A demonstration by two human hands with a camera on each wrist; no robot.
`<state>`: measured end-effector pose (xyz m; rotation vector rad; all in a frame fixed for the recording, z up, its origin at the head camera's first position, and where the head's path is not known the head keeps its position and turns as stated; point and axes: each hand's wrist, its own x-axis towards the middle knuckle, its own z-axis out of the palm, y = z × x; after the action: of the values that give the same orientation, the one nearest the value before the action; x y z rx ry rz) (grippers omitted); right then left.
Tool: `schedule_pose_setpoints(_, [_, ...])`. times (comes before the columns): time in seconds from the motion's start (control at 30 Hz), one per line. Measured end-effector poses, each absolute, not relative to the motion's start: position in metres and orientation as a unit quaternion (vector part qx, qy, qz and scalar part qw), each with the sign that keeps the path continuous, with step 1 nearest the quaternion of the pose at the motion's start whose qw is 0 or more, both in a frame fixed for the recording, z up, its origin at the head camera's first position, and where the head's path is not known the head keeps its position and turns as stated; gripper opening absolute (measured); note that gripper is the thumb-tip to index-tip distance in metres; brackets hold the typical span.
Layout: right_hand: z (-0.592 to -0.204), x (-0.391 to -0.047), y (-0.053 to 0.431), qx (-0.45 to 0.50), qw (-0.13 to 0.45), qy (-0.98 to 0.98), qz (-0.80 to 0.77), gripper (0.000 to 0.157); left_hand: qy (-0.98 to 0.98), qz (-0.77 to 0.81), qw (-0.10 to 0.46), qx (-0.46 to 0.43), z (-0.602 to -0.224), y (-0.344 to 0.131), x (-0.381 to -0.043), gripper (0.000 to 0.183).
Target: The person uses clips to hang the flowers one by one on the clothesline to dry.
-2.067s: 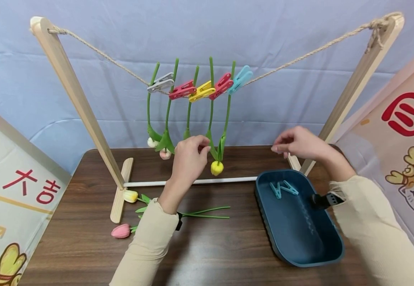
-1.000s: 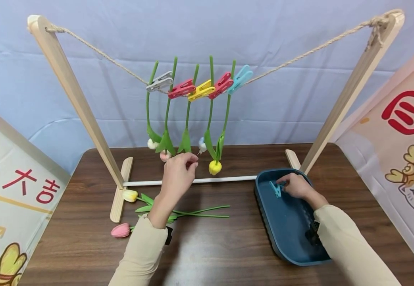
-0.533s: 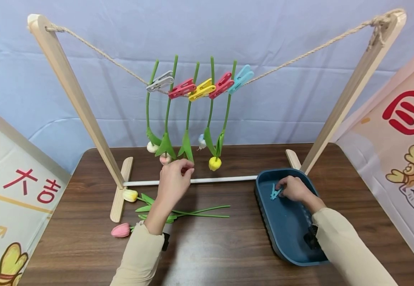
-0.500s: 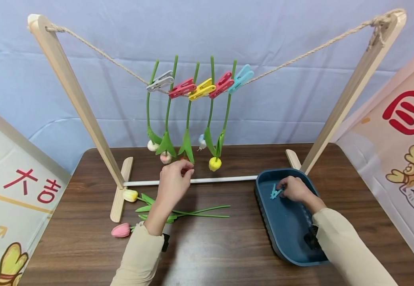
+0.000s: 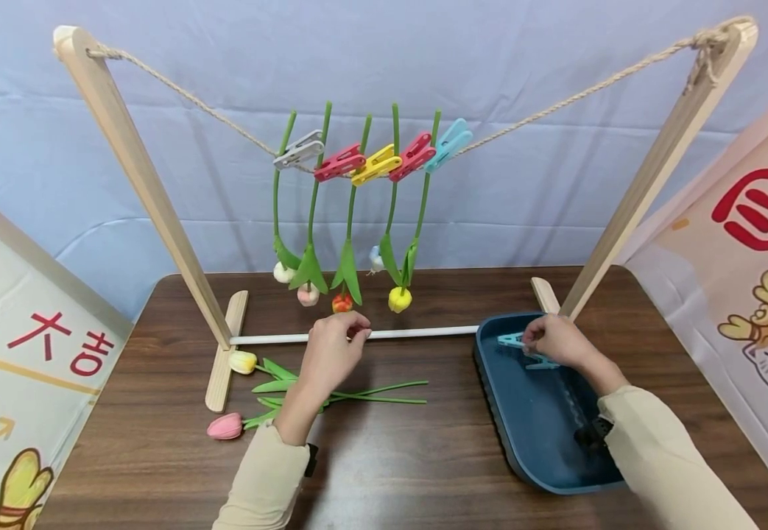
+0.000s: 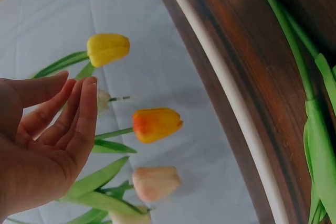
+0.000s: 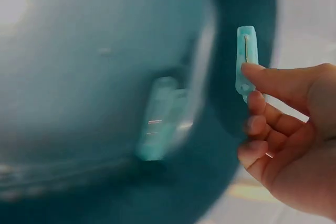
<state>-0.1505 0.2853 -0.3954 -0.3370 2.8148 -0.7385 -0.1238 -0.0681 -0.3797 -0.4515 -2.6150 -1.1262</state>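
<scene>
My right hand (image 5: 561, 343) pinches a light blue clothespin (image 7: 247, 51) between thumb and fingers, above the dark blue basin (image 5: 516, 449). A second light blue clothespin (image 5: 543, 362) lies in that basin, blurred in the right wrist view. Just below the hanging orange-red tulip (image 5: 342, 303) is my left hand (image 5: 332, 350), fingers loosely bent and holding nothing. Several artificial tulips, among them a yellow tulip (image 5: 400, 299) and a pale pink tulip (image 5: 307, 294), hang head down from the rope (image 5: 569, 92), clipped by grey, red, yellow and blue clothespins.
Wooden posts (image 5: 138, 177) on feet hold up the rope, joined low down by a white rod (image 5: 423, 333). On the brown table (image 5: 410, 456) at left lie a yellow-white tulip (image 5: 243, 361) and a pink tulip (image 5: 225, 426), partly behind my left arm.
My right hand went down into the basin, took hold of a clothespin and has lifted it slightly. My left hand moved down and left from the hanging tulips, uncovering the orange-red one.
</scene>
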Motion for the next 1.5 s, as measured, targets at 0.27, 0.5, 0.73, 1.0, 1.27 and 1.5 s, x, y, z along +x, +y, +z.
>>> schedule_pose_setpoints(0.27, [-0.352,-0.145,0.250,-0.176,0.084,0.938,-0.286,0.006,-0.907,-0.346,0.100,-0.218,-0.380,-0.046,-0.120,0.004])
schedule_pose_setpoints(0.5, [-0.340,-0.133,0.211,-0.246,0.092,0.917,-0.301,0.006,-0.904,-0.333,0.070,-0.258,-0.378,-0.025,-0.115,0.008])
schedule_pose_setpoints(0.73, [-0.339,-0.124,0.187,-0.292,0.096,0.898,-0.315,0.004,-0.899,-0.330,0.069,-0.281,-0.375,-0.017,-0.111,0.008])
schedule_pose_setpoints(1.0, [-0.338,-0.121,0.183,-0.260,0.049,0.906,-0.329,0.031,-0.889,-0.355,0.097,-0.272,-0.369,-0.028,-0.114,0.005])
schedule_pose_setpoints(1.27, [-0.340,-0.123,0.186,-0.278,0.043,0.885,-0.372,0.028,-0.883,-0.385,0.073,-0.258,-0.364,-0.038,-0.115,0.007])
schedule_pose_setpoints(1.5, [-0.340,-0.122,0.191,-0.253,0.014,0.880,-0.402,0.026,-0.903,-0.354,0.050,-0.238,-0.377,-0.056,-0.118,0.008])
